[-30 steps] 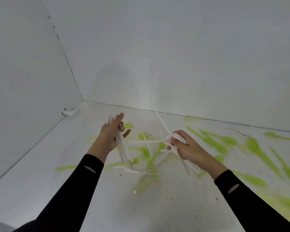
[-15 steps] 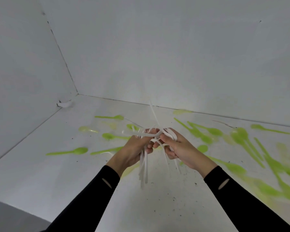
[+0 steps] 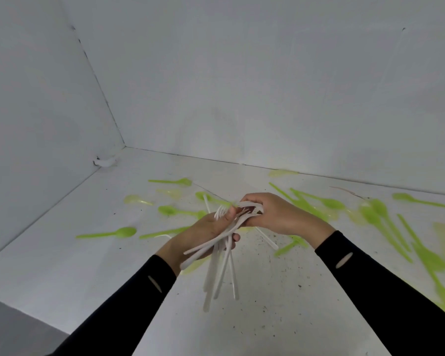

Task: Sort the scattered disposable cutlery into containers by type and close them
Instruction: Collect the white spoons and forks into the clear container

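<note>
My left hand [image 3: 203, 235] grips a bundle of white plastic forks [image 3: 222, 268] near their heads, handles hanging down toward me. My right hand [image 3: 280, 214] meets it from the right, its fingers curled over the fork heads at the top of the bundle. Several green plastic spoons [image 3: 176, 211] lie scattered over the white surface [image 3: 75, 253], with more green cutlery [image 3: 385, 222] spread to the right. No container is in view.
White walls close the surface at the left and back, meeting in a corner. A small white clip or bracket [image 3: 103, 162] sits at the left wall's base. Dark specks dot the surface near me.
Both hands came together from about a hand's width apart. The forks my right hand held are now joined into the left hand's bundle. The view shifted, showing more spoons at the left.
</note>
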`<state>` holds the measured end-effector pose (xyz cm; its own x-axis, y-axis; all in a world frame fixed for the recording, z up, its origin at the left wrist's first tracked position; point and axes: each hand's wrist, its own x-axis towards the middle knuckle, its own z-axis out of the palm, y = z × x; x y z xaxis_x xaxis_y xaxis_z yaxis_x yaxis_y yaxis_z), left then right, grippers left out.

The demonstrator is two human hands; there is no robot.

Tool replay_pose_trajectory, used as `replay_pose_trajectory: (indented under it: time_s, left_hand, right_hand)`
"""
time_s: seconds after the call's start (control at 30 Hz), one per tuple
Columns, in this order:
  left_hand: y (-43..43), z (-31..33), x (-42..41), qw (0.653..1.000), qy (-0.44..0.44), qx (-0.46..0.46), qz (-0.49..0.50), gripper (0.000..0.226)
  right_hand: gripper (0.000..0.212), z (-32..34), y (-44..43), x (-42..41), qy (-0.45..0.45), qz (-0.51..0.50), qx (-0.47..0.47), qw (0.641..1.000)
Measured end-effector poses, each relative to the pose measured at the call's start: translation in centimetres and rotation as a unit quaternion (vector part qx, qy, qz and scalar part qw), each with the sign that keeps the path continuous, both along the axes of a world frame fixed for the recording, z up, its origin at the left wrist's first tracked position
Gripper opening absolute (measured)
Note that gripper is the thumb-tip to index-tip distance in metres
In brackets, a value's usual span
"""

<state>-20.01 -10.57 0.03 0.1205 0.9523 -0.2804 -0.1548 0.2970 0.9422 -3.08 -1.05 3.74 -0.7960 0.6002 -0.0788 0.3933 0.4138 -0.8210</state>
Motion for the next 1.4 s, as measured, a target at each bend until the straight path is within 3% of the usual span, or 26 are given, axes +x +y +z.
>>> replay_pose_trajectory:
  time_s: [0.07, 0.47, 0.57, 0.67, 0.8, 0.9, 1.07, 1.2, 1.27, 1.33, 1.4]
  left_hand:
    - [0.1, -0.1, 0.1, 1.000, -0.019, -0.001, 0.013, 0.066]
    - [0.1, -0.1, 1.0, 0.998, 0.054, -0.020, -0.020, 0.019]
    - [0.2, -0.3, 1.4, 1.000, 0.016, -0.021, -0.011, 0.009]
    - [0.3, -0.8, 1.9, 0.999, -0.020, -0.022, 0.019, 0.019]
    - [0.6, -1.2, 3.9, 0.997, -0.020, 0.013, 0.075, 0.018]
    - [0.6, -1.5, 5.2, 0.989, 0.012, 0.023, 0.148, 0.029]
    - [0.7, -2.8, 4.9, 0.987, 0.057, 0.039, 0.143, 0.048]
    - [1.2, -3.2, 3.2, 0.971, 0.049, -0.011, 0.235, 0.028]
    - [1.3, -3.3, 2.1, 0.965, 0.018, -0.028, 0.260, 0.028]
    - [1.2, -3.3, 1.5, 0.962, -0.001, -0.043, 0.271, 0.036]
    - [1.1, -3.2, 1.3, 0.961, -0.015, -0.051, 0.271, 0.044]
  right_hand:
    - [0.011, 0.1, 0.4, 0.0, 0.009, 0.001, 0.005, 1.000]
    - [0.012, -1.9, 0.6, -0.3, -0.051, -0.058, 0.033, 0.996]
    - [0.033, -2.6, 0.7, -0.2, -0.062, -0.083, 0.028, 0.994]
    - [0.049, -3.4, 0.7, -0.3, -0.060, -0.119, 0.030, 0.991]
    - [0.038, -4.8, -0.7, -1.6, -0.036, -0.218, 0.044, 0.974]
    - [0.028, -5.6, -1.3, -2.4, -0.011, -0.270, 0.000, 0.963]
    - [0.028, -6.8, -1.4, -2.8, 0.004, -0.262, -0.045, 0.964]
    - [0.044, -6.2, -1.6, -2.3, 0.046, -0.267, -0.143, 0.952]
    - [0.047, -6.0, -1.8, -1.7, 0.087, -0.264, -0.206, 0.938]
    - [0.043, -5.5, -2.5, -1.2, 0.118, -0.244, -0.225, 0.936]
    - [0.025, -5.3, -2.9, -1.1, 0.136, -0.240, -0.225, 0.934]
